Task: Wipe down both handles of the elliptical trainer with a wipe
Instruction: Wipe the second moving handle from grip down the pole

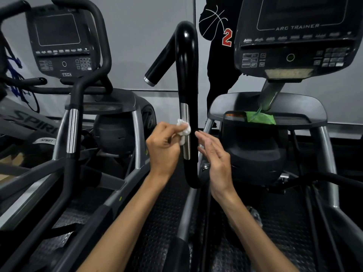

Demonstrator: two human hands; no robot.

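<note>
A black curved handle (pixel 186 61) of the trainer rises in the middle of the view, with a silver metal strip (pixel 185 122) along its lower part. My left hand (pixel 163 148) pinches a crumpled white wipe (pixel 183 130) and presses it against that strip from the left. My right hand (pixel 215 160) is just to the right of the handle, fingers straight and together, fingertips near the black tube. Whether it touches the handle I cannot tell.
The Arc Trainer console (pixel 296 36) stands at upper right, with a green packet (pixel 260 117) on its tray. A second machine with console (pixel 60 46) and handle (pixel 71 130) stands to the left. A person in dark clothing (pixel 220 46) stands behind. Rubber flooring lies below.
</note>
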